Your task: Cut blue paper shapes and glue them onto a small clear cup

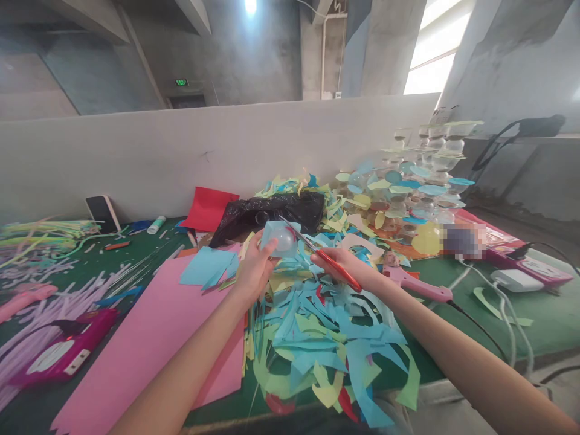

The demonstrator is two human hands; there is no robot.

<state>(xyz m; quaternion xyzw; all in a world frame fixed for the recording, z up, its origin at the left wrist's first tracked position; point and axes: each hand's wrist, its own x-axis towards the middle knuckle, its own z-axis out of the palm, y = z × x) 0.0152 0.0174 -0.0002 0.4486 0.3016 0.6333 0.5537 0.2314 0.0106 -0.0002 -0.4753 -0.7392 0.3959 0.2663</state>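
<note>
My left hand (254, 263) is closed on a clear round plastic piece (285, 241), cup- or dome-like, with a sheet of light blue paper (270, 228) against it. Whether the two are stuck together I cannot tell. In my right hand (356, 261) is a pair of scissors with red handles (336, 269), its blades pointing left along the edge of the blue paper. Below both hands lies a heap of blue, green and yellow paper scraps (317, 338). A small stack of blue paper squares (206, 267) rests on large pink sheets (167, 338) by my left forearm.
A black plastic bag (290, 208) lies behind my hands. Stacked clear cups with paper discs (421, 187) stand at the back right. A pink glue gun (419, 284) with its cord is right of my hand. Magenta power strips (67, 350) and a propped phone (102, 212) are left.
</note>
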